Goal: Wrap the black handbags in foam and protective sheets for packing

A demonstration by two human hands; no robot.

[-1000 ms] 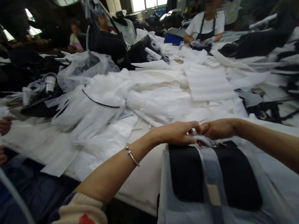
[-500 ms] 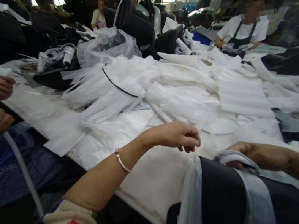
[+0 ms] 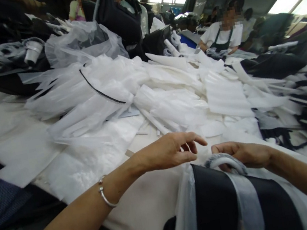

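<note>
A black bag (image 3: 216,203) with pale wrapping along its edges and a whitish band across it stands at the near edge of the table. My right hand (image 3: 243,153) is closed on the wrapped, looped handle (image 3: 223,160) at its top; some of the fingers are hidden behind the loop. Just to the left, my left hand (image 3: 174,149) hovers above the tabletop with fingers apart, holding nothing. Its fingertips point toward the handle and my right hand without touching them. A bracelet (image 3: 105,195) circles my left wrist.
Heaped white foam sheets and thin plastic bags (image 3: 95,89) cover the table beyond my hands. A narrow black strip (image 3: 102,92) lies on the heap. Behind it stands another black bag (image 3: 118,16). A co-worker in a dark apron (image 3: 221,37) is at the far right.
The view has turned right, and the neighbour's hands at the left edge are out of sight. My left hand's curled fingers have spread. My right hand stays at the bag handle.
</note>
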